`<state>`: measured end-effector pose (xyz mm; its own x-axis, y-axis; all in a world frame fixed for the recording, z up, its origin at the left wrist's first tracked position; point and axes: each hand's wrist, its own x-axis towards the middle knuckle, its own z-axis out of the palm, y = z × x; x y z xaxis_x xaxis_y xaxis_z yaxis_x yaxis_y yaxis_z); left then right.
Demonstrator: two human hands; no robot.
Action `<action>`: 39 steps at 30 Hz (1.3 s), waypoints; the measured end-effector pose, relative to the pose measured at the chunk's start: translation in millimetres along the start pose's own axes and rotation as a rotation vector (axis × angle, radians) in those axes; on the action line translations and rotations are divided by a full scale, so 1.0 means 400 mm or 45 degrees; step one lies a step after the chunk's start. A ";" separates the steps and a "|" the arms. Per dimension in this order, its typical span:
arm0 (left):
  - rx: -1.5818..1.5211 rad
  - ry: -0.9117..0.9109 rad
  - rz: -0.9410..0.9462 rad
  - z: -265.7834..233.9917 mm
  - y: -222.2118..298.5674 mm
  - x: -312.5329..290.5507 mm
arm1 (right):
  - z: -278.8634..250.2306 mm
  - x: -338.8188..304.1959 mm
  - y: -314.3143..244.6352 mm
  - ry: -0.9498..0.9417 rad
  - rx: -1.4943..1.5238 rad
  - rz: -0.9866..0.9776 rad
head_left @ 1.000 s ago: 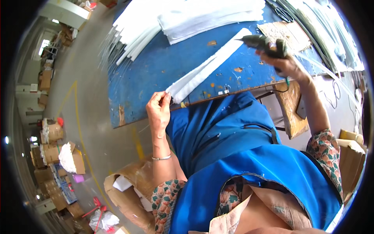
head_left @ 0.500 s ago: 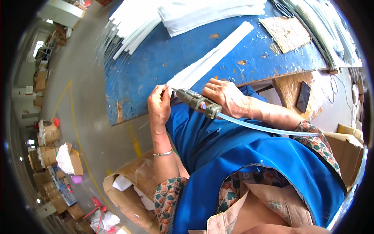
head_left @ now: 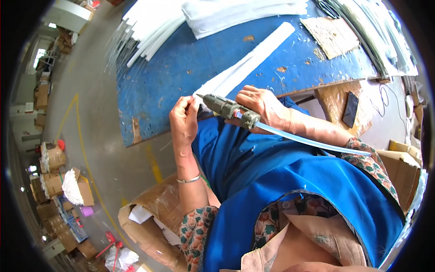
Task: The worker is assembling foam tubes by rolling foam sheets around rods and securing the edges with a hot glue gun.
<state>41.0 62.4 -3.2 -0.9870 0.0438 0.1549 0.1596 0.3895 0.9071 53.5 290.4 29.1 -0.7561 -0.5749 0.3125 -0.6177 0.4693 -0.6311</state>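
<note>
My right hand (head_left: 263,106) is wrapped round a dark green, glue-spattered hot glue gun (head_left: 222,106). A long translucent bluish glue stick (head_left: 312,143) runs out of its back and over my right forearm. The gun's nozzle points left, close beside the fingertips of my left hand (head_left: 184,119). Those fingers are pinched together on the near end of a folded white fabric strip (head_left: 253,63). The strip lies slantwise on the blue table (head_left: 176,86), its far end toward the back right. Whether the nozzle touches the fabric cannot be made out.
White-wrapped rods (head_left: 145,41) with thin ends fan out at the back left, beside a stack of white fabric (head_left: 244,16). A glue-stained cardboard piece (head_left: 330,37) and more rods (head_left: 376,36) lie at the right. A phone (head_left: 350,109) rests on a wrapped carton below.
The glue gun has shifted slightly up, its nozzle tip now higher beside my left fingertips. My left hand keeps its pinch on the fabric strip. The whole view has moved a little.
</note>
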 end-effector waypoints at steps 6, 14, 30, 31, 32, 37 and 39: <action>0.004 -0.020 -0.003 -0.004 0.000 0.007 | 0.011 -0.004 0.003 0.069 0.036 -0.002; -0.078 -0.012 -0.103 -0.008 -0.022 0.008 | 0.026 -0.009 0.019 -0.008 0.073 0.015; -0.041 0.014 -0.054 -0.005 -0.018 0.002 | 0.038 0.001 0.024 0.078 0.123 -0.025; -0.033 0.015 -0.049 -0.004 -0.017 0.003 | 0.039 0.001 0.025 0.097 0.119 -0.034; -0.025 0.016 -0.044 -0.003 -0.016 0.003 | 0.037 0.002 0.024 0.099 0.119 -0.027; -0.038 0.012 -0.035 -0.006 -0.015 0.002 | 0.036 0.005 0.025 0.103 0.097 -0.048; -0.042 0.010 -0.032 -0.007 -0.016 0.002 | 0.042 0.005 0.025 0.117 0.084 -0.040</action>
<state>39.4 57.5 -8.0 -0.9904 0.0268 0.1353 0.1358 0.3595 0.9232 49.3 282.7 11.7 -0.7551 -0.5232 0.3951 -0.6282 0.4050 -0.6644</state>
